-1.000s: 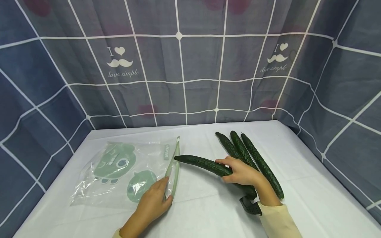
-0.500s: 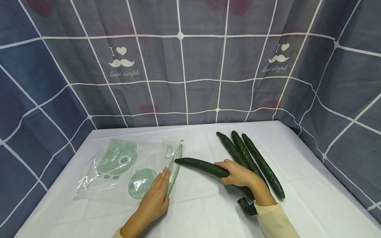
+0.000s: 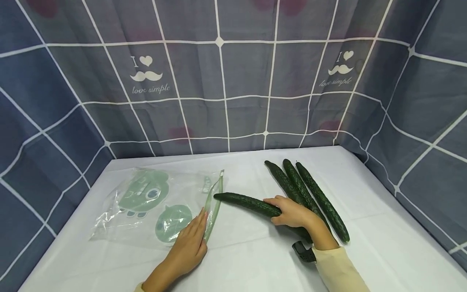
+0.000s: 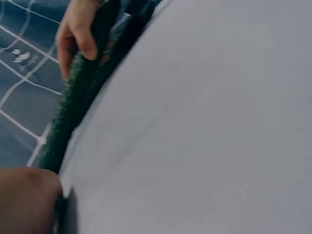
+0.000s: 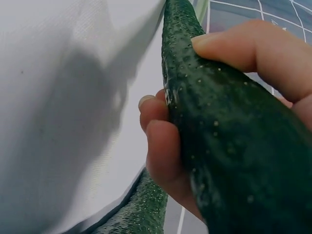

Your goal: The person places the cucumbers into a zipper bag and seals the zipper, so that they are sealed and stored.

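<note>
My right hand (image 3: 292, 211) grips a long dark green cucumber (image 3: 248, 202), with fingers and thumb wrapped around its sides in the right wrist view. The cucumber's far tip points left and sits at the green-edged mouth (image 3: 215, 213) of a clear plastic zip bag (image 3: 146, 229). The bag lies flat, with green cartoon creatures printed on it. My left hand (image 3: 187, 247) rests along the bag's mouth with its fingers straight and together. In the left wrist view only part of that hand (image 4: 29, 200) shows, at the lower left.
Three more cucumbers (image 3: 322, 202) lie side by side to the right, partly behind my right arm. A white cloth (image 3: 248, 259) covers the table. A dark grid-patterned curtain (image 3: 244, 73) closes off the back and both sides. My right wrist wears a black band (image 3: 304, 252).
My left hand's fingers have straightened, and its thumb has drawn in from the right of the bag's mouth. The bag has shifted slightly right. My right hand keeps hold of the cucumber, nearly still.
</note>
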The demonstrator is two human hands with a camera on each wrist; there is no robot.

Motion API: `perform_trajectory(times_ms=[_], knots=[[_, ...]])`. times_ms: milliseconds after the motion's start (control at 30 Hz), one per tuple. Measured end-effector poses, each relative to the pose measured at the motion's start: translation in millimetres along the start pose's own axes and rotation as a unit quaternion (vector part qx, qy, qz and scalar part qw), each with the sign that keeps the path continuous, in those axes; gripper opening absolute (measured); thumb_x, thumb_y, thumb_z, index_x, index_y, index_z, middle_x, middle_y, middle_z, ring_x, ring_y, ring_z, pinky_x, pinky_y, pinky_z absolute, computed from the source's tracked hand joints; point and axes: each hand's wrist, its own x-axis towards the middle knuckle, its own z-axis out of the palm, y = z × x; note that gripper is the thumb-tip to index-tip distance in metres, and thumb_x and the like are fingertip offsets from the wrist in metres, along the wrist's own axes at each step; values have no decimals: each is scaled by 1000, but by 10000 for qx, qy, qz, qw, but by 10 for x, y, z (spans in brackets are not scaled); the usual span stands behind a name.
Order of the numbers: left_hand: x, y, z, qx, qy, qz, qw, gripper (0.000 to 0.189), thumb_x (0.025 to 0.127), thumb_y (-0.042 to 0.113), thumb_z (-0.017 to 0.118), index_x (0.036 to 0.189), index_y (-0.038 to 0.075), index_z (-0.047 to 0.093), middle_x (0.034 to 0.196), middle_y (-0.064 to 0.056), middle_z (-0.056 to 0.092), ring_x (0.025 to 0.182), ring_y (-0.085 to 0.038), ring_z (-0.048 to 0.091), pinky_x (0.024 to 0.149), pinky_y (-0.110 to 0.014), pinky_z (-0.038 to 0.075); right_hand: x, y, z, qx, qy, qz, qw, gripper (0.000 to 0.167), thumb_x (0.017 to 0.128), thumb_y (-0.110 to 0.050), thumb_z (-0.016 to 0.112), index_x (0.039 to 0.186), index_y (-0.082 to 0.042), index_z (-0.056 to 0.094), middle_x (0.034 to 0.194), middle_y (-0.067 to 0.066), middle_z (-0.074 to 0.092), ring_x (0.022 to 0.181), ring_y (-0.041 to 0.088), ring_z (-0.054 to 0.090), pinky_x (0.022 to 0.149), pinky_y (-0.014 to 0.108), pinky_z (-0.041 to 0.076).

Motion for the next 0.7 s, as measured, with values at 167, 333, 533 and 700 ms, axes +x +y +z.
perform_trajectory(times_ms=[167, 333, 533, 700], knots=[[-2, -10, 14, 80, 292, 71, 9995, 69, 83, 10, 52, 143, -1, 20, 150, -15, 23, 128, -34, 38, 96, -52, 40, 31, 0, 29, -68, 124, -122, 9998, 58, 81, -10, 60, 136, -2, 41, 108, 11, 52, 80, 15, 45, 66, 29, 38], [19, 12, 6, 240, 478, 203, 9984, 69, 81, 8, 54, 142, -2, 23, 149, -16, 25, 124, -34, 42, 92, -50, 43, 52, -37, 82, -279, 583, -489, 9967, 56, 82, -10, 60, 136, -5, 43, 113, 10, 52, 83, 13, 48, 66, 25, 40], [-2, 90, 21, 397, 615, 410, 9965, 71, 79, 7, 57, 142, -1, 25, 147, -15, 29, 121, -33, 46, 93, -48, 44, 174, -146, 178, -382, 1055, -1061, 9880, 55, 82, -11, 63, 133, -4, 46, 115, 7, 54, 93, 16, 55, 73, 30, 47], [0, 194, -26, 504, 388, 448, 9970, 72, 80, 10, 57, 144, 4, 23, 149, -11, 27, 122, -31, 44, 94, -45, 44, 448, -272, 271, -193, 1235, -1203, 9848, 54, 80, -11, 66, 129, 1, 48, 117, 11, 59, 93, 19, 58, 74, 32, 49]])
